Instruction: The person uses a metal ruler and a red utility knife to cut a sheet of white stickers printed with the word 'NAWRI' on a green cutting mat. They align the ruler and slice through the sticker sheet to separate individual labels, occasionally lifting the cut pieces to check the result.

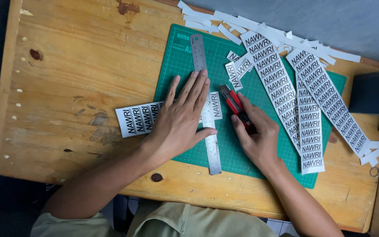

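My left hand [183, 116] lies flat, fingers spread, pressing a steel ruler [212, 151] down across a printed paper strip [137, 118] on the green cutting mat [185, 57]. My right hand [255, 134] grips a red and black utility knife [234, 102], its tip beside the ruler's right edge where the strip's end [216, 105] sticks out.
Long printed strips [277, 83] [330, 103] [311, 131] lie on the mat's right half, with small cut labels [234, 70] between. White paper offcuts [251, 24] pile along the wooden table's [80, 66] far edge. A dark box [373, 92] stands at right.
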